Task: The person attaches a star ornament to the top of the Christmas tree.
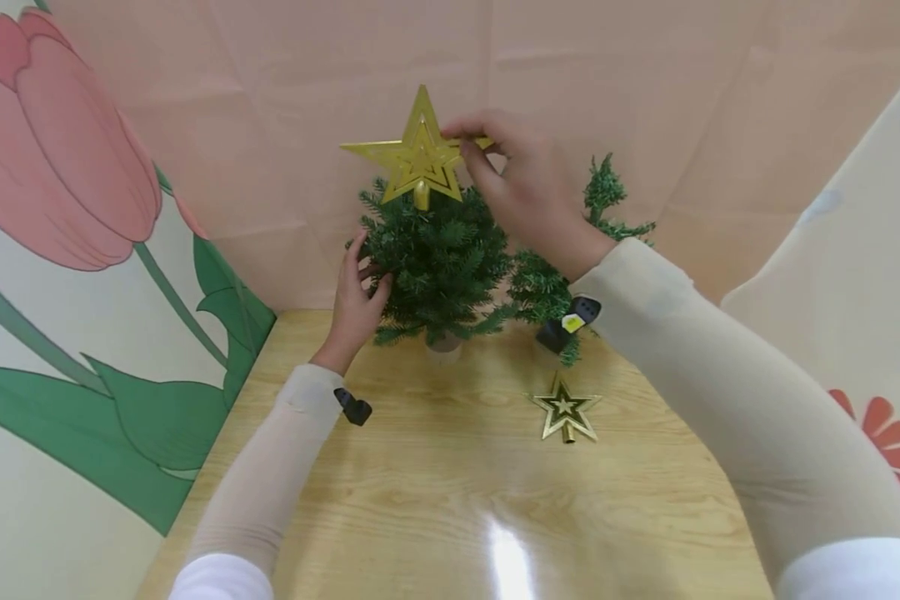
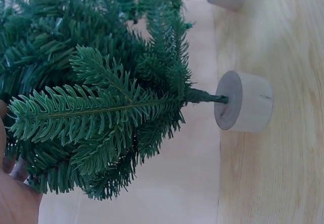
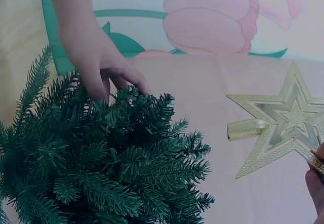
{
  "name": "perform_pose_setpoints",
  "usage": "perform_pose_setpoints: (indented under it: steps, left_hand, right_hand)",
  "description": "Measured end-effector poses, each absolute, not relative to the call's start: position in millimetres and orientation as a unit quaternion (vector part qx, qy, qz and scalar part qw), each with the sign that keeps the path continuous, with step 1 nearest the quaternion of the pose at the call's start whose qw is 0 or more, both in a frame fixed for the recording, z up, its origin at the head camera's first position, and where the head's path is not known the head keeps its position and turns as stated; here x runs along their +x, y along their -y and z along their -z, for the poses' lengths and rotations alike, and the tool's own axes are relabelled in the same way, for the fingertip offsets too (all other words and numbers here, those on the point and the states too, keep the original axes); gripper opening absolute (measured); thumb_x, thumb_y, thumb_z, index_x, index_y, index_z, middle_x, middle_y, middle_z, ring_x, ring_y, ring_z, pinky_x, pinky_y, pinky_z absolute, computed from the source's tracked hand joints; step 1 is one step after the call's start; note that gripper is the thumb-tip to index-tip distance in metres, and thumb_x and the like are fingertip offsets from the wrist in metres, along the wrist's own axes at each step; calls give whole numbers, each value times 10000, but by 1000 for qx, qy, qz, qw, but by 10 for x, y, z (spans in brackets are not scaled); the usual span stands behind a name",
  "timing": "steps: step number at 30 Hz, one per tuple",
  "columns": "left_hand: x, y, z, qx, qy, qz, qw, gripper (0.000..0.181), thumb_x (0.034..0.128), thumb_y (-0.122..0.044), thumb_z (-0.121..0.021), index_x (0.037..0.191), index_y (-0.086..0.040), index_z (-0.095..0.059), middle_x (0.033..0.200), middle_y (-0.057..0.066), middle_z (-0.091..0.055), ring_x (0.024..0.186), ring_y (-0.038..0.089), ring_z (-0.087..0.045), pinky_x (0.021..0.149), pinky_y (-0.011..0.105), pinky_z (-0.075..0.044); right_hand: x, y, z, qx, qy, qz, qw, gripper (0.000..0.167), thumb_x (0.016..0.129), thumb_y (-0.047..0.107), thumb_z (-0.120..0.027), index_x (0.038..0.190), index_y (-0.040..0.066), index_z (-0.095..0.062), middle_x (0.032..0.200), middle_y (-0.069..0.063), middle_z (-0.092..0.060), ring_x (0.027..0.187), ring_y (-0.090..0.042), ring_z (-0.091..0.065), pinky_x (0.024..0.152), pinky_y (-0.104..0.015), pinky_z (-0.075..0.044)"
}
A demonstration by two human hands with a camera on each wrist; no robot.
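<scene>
My right hand (image 1: 528,183) pinches one point of a gold star tree topper (image 1: 420,158) between thumb and fingers. The star stands upright, and the right wrist view shows its hollow socket (image 3: 243,129) apart from the branches. A bushy green artificial Christmas tree (image 1: 442,258) stands on a round pale base (image 2: 248,102). At its left side my left hand (image 1: 355,308) grips the outer branches, with its fingertips partly hidden among the needles. In the left wrist view only part of that hand shows, at the lower left edge.
Behind my right forearm stands a second, thinner tree (image 1: 606,187), partly covered. Another gold star topper (image 1: 562,408) lies on the wooden table (image 1: 420,475) in front of it. A pink backdrop (image 1: 607,67) hangs behind the trees, and a tulip-print panel (image 1: 67,158) is at left.
</scene>
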State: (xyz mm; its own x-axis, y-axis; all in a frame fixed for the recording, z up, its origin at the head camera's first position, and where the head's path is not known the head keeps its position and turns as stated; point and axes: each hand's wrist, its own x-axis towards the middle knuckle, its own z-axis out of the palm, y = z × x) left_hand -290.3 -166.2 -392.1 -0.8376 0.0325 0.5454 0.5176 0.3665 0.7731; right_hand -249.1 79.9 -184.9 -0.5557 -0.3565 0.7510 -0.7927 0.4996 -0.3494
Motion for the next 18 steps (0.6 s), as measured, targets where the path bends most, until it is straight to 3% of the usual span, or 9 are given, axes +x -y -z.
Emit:
perform_pose_setpoints:
  steps: [5, 13, 18]
  left_hand:
    - [-2897, 1681, 3916, -169, 801, 530, 219, 737, 991, -142, -573, 1540, -394, -151, 1564, 40, -186, 1232, 263, -513, 892, 449, -509]
    - [-2726, 1646, 3793, -168, 802, 535, 204, 717, 988, -47, -552, 1561, -225, -158, 1544, 189, -174, 1224, 360, -500, 877, 499, -508]
    - [-2625, 1615, 3691, -173, 801, 534, 206, 709, 987, -36, -546, 1560, -210, -167, 1538, 210, -178, 1220, 372, -500, 878, 498, -507]
  right_hand:
    - [-2604, -727, 1844, 354, 802, -360, 320, 235, 1017, 135, -523, 1199, 113, -669, 1200, 44, -648, 1098, -8, -569, 931, -174, -427]
    - [-2806, -615, 1938, 376, 749, -377, 394, 213, 1014, 89, -515, 1141, 49, -680, 1124, -24, -674, 1042, -75, -606, 912, -198, -447]
    - [-2865, -600, 1982, 367, 758, -377, 386, 207, 1012, 101, -523, 1136, 70, -687, 1123, -13, -677, 1041, -82, -614, 899, -195, -453]
